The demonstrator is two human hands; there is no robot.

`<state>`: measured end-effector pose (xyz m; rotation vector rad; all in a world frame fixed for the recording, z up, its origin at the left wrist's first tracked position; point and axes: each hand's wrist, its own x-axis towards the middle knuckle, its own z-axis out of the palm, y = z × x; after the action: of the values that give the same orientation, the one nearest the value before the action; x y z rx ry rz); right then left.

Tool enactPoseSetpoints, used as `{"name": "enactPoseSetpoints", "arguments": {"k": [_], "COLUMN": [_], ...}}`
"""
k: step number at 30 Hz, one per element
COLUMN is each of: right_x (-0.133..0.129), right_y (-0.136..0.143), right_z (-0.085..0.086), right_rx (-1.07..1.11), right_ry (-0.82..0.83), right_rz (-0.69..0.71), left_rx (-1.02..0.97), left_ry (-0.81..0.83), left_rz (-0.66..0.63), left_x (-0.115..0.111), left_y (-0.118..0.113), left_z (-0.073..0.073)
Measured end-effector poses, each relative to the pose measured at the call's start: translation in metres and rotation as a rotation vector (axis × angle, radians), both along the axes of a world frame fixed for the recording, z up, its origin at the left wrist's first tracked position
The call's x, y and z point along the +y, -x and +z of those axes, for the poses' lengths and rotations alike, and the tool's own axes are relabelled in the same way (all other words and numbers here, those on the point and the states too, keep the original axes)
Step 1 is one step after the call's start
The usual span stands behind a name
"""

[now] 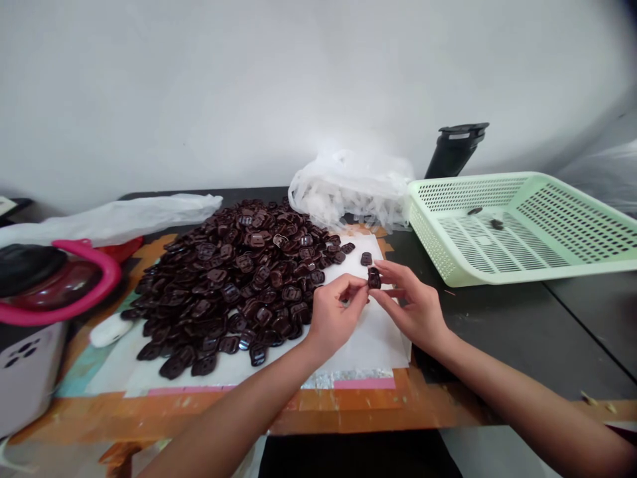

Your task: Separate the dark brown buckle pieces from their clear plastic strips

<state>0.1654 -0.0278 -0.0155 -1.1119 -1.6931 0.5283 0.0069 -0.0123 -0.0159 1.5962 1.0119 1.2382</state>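
Note:
Between the thumb and fingers of my right hand (415,305) is a small, glossy, dark brown moulded piece (374,278), held just above the white sheet (368,345). My left hand (334,315) is closed in a pinch, its fingertips touching the left edge of that piece. What the left fingertips hold, if anything, is too small to make out. Just behind the hands lies a single loose dark piece (366,259). To the left, a large heap of similar dark brown pieces (239,279) covers much of the sheet.
At right stands a pale green perforated basket (497,274) with two dark bits inside. A plastic bag with whitish pieces (353,189) and a black tumbler (455,151) are behind. On the left are a phone (30,378), white mouse-like object (110,330) and pink-handled item (107,272).

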Motion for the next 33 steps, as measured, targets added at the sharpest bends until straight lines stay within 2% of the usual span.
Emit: {"name": "enactPoseSetpoints", "arguments": {"k": [8,20,27,33], "right_x": [0.0022,0.003,0.0016,0.0005], "right_y": [-0.0009,-0.0041,-0.0032,-0.0031], "right_z": [-0.0052,-0.0078,-0.0046,-0.0037], "right_rx": [-0.121,-0.388,-0.422,-0.367], "right_ry": [-0.14,-0.409,-0.405,-0.34], "right_rz": [0.024,-0.068,-0.085,-0.065], "left_rx": [-0.004,-0.052,-0.051,-0.018], "left_ry": [0.015,0.048,0.027,0.001], "left_rz": [-0.004,-0.028,-0.024,-0.01], "left_x": [-0.0003,-0.0015,-0.0012,-0.0001], "left_y": [0.0002,-0.002,-0.0018,-0.0009], "left_z": [-0.0001,0.0055,0.0061,0.0006]}}
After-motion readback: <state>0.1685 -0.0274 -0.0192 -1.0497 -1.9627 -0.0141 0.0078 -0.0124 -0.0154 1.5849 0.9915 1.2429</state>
